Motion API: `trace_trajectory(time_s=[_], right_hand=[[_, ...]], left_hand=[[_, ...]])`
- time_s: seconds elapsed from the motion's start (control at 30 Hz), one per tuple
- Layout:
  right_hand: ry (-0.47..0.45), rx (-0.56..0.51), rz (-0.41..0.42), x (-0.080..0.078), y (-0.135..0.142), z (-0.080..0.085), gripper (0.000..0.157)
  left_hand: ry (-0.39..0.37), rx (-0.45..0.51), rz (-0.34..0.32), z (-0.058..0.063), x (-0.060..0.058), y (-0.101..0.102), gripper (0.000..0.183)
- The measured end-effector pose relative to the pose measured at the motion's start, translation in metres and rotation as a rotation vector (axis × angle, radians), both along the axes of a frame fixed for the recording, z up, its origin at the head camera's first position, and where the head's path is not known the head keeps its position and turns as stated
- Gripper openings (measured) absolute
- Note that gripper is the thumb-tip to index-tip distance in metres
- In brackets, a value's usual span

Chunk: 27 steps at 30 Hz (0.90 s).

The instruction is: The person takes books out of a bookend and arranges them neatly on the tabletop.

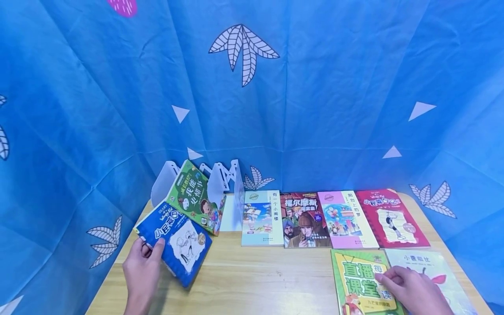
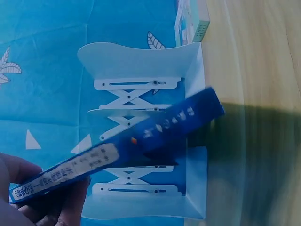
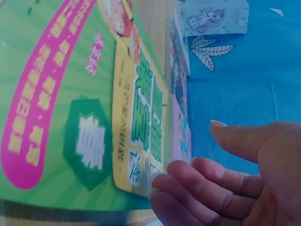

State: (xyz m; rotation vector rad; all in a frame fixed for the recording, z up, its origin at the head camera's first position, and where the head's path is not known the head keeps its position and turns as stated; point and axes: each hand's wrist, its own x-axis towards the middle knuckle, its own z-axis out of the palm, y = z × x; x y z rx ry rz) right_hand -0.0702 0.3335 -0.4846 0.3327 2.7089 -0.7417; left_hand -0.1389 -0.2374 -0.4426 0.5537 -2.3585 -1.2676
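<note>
My left hand (image 1: 143, 267) grips a blue comic-style book (image 1: 184, 245) by its left edge, thumb on the front cover. The book is tilted above the table, its spine facing the left wrist camera. Right behind it, a green book (image 1: 194, 199) leans in a white expandable book rack (image 1: 238, 192). My right hand (image 1: 411, 286) is over a green-and-yellow book (image 1: 356, 280) at the front right. In the right wrist view the thumb stands apart from loosely bent fingers (image 3: 207, 188), with nothing between them, and the fingertips are right at that book's edge.
Along the back of the table lie a light green book (image 1: 261, 218), a detective book (image 1: 306, 221), a pink-and-yellow book (image 1: 346, 218) and a red book (image 1: 393, 218). A pale book (image 1: 449, 273) lies at the front right. A blue curtain (image 1: 315, 109) hangs behind the wooden table (image 1: 252, 280).
</note>
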Motion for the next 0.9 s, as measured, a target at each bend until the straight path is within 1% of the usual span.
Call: trace_trajectory(time_s=[0.13, 0.23, 0.33, 0.53, 0.63, 0.83, 0.9], right_hand=[[-0.032, -0.065, -0.022, -0.004, -0.001, 0.002, 0.071], [-0.032, -0.102, -0.031, -0.006, -0.003, 0.004, 0.08], [-0.021, -0.128, -0.034, -0.008, -0.006, 0.006, 0.085], [0.011, -0.157, -0.004, -0.01, -0.014, 0.01, 0.085], [0.023, -0.18, -0.003, -0.012, -0.019, 0.012, 0.085], [0.071, -0.205, 0.022, -0.014, -0.029, 0.014, 0.081], [0.09, -0.217, 0.026, -0.014, -0.033, 0.015, 0.079]], left_hand=[[-0.031, 0.005, 0.008, 0.006, 0.008, -0.002, 0.045], [-0.061, 0.015, 0.021, 0.012, 0.013, -0.003, 0.049], [-0.089, 0.012, 0.034, 0.016, 0.018, -0.005, 0.052], [-0.106, -0.001, 0.048, 0.023, 0.029, -0.008, 0.053], [-0.124, -0.018, 0.051, 0.026, 0.034, -0.009, 0.057], [-0.18, 0.052, 0.05, 0.032, 0.043, -0.011, 0.066], [-0.19, 0.051, 0.046, 0.033, 0.045, -0.011, 0.067]])
